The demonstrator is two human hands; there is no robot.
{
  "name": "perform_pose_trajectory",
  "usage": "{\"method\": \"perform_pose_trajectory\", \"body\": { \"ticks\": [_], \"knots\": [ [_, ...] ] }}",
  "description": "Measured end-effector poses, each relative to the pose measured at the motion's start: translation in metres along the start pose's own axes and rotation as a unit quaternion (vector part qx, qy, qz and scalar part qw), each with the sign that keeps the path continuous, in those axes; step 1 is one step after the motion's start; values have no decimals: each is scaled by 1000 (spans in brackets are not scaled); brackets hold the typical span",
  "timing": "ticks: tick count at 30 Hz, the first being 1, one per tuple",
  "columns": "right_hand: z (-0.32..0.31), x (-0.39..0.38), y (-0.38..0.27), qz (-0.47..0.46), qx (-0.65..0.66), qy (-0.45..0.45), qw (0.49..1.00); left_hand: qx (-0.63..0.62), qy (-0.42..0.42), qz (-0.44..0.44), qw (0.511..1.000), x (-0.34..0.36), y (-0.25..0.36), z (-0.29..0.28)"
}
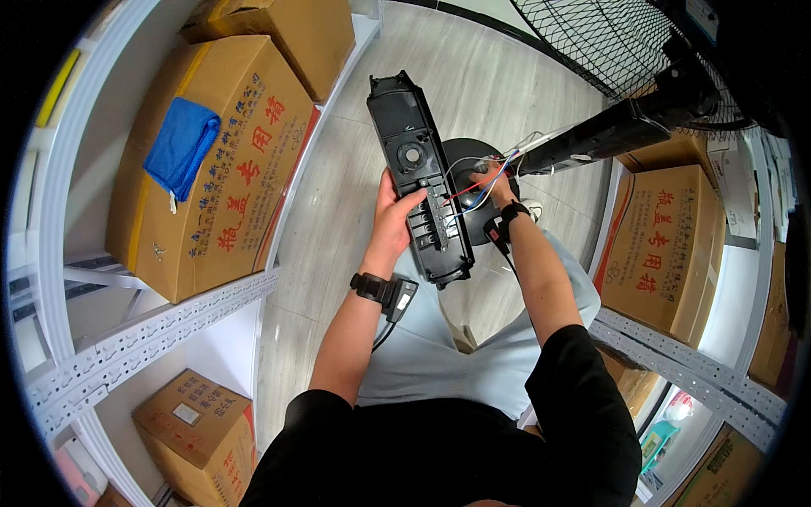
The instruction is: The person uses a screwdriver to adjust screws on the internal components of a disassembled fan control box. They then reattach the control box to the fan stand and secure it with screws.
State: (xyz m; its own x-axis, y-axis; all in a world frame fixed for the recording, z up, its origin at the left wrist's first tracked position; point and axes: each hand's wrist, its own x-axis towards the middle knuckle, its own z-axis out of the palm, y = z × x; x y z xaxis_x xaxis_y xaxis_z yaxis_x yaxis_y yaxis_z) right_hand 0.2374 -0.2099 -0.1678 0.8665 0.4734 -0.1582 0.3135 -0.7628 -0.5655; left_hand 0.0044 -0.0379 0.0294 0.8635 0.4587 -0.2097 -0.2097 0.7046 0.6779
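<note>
My left hand [390, 221] grips the long edge of a black plastic control panel housing [397, 122], its thumb lying across the row of buttons and terminals. The housing's inner side faces up and shows a round metal-centred part. Red, blue and white wires [470, 184] run from the housing to the open lower end of a black fan pole [600, 135]. At these wires, my right hand [502, 189] has its fingers curled, seemingly around them; the fingertips are partly hidden. Beneath the housing and hands shows the fan's round black base [488, 233].
The fan's wire grille [596, 38] spreads at the upper right, its pole leaning toward me. Metal shelves flank both sides, holding cardboard boxes [190, 245] on the left and a box [655, 245] on the right. A folded blue cloth [182, 144] lies on the left box.
</note>
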Motion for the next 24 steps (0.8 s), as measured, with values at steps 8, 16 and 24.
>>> {"method": "perform_pose_trajectory", "body": {
  "ticks": [8, 16, 24],
  "knots": [
    [-31, -37, -55, 60, 395, -31, 916, -4, -17, -2, 1000, -3, 2, 1],
    [-99, -85, -117, -23, 704, -142, 695, -44, -4, -17, 999, -2, 0, -5],
    [-122, -98, -149, -124, 759, -270, 579, -34, -12, -44, 998, -2, -2, -5]
  ]
}}
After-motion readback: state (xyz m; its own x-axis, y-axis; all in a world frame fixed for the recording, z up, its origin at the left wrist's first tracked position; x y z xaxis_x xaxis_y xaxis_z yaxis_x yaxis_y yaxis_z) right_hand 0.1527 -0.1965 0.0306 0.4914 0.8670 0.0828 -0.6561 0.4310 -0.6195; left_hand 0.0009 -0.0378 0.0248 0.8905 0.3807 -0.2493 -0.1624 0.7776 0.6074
